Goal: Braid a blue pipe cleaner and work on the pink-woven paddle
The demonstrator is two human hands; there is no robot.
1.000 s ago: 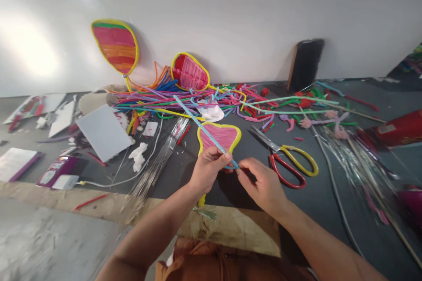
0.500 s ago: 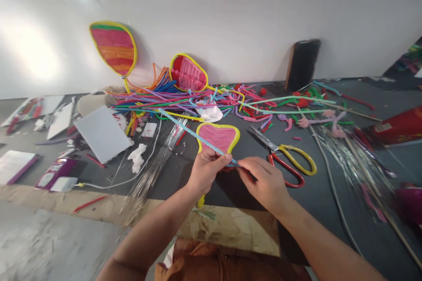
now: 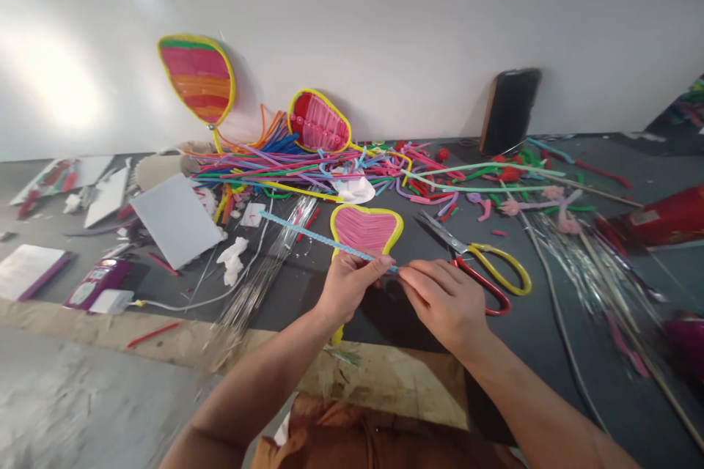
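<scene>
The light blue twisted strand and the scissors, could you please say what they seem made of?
Light blue twisted strand: probably fuzzy pipe cleaner, matte, given its soft, ridged look; any wire core is hidden.
Scissors: blades likely metal, grey with a sheen; red and yellow handles perhaps smooth plastic, judging by their even, bright colour.

A person wears a rust-brown garment point(image 3: 330, 443), its loose, matte cloth gathered in soft folds at the lower edge of the view, with a vertical line, either seam or crease, near the middle of the front. The left forearm point(image 3: 261, 377) and right forearm point(image 3: 542, 388) are bare, as are the slender-fingered left hand point(image 3: 345, 287) and right hand point(image 3: 444, 302).
</scene>
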